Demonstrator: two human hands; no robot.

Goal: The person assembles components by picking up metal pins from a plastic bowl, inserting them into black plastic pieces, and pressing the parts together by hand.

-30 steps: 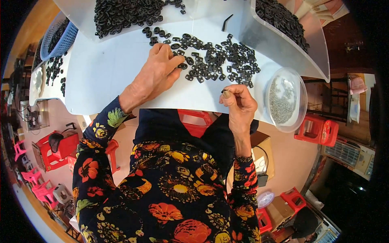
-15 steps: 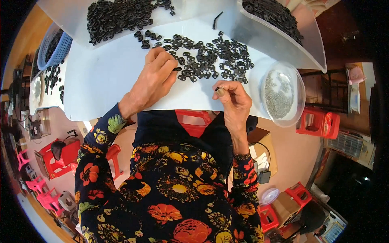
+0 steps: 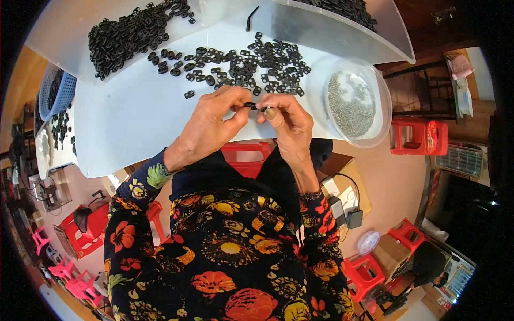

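Observation:
My left hand (image 3: 217, 115) and my right hand (image 3: 292, 117) meet above the front edge of the white table. The left fingers pinch a small black plastic part (image 3: 250, 105). Its end points at the right fingertips, which are pinched on another small dark piece that the thumb mostly covers. Whether the two pieces touch, I cannot make out. Just beyond my hands lie many loose black plastic parts (image 3: 276, 59), flat with holes. Thicker oval black pieces (image 3: 174, 71) sit to the left of them.
A round clear tub (image 3: 350, 104) of small metal pins stands at the right. Translucent bins hold black parts (image 3: 128, 37) at far left and more (image 3: 348, 10) at far right. A thin bent black tool (image 3: 251, 18) lies between them. A blue basket (image 3: 59, 95) is at the left.
My left hand has moved toward the right with its black part, and my right hand slightly left, so the fingertips now come together. The whole view has shifted a little.

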